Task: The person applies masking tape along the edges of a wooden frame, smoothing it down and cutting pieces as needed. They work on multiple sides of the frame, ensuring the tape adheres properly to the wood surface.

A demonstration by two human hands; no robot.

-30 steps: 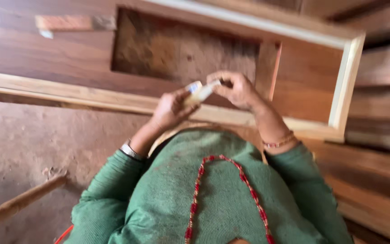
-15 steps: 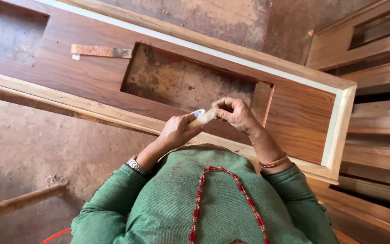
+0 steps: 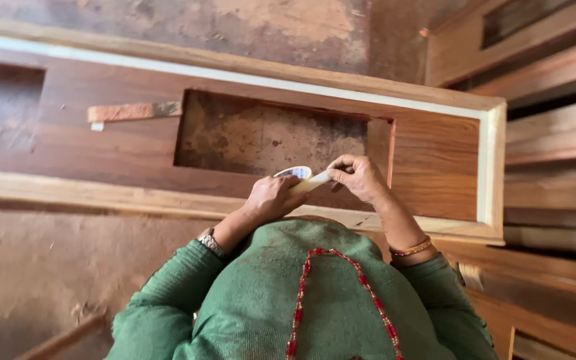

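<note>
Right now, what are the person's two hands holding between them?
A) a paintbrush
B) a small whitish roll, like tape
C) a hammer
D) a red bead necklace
B: the left hand and the right hand meet on a small whitish roll with a strip drawn out, above the wooden frame.

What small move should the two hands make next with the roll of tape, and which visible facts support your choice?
Probably draw the strip out further. The left hand holds the roll of tape while the right hand pinches the pale strip coming off it; the hands sit close together above the wooden frame, so only a short length shows.
</note>
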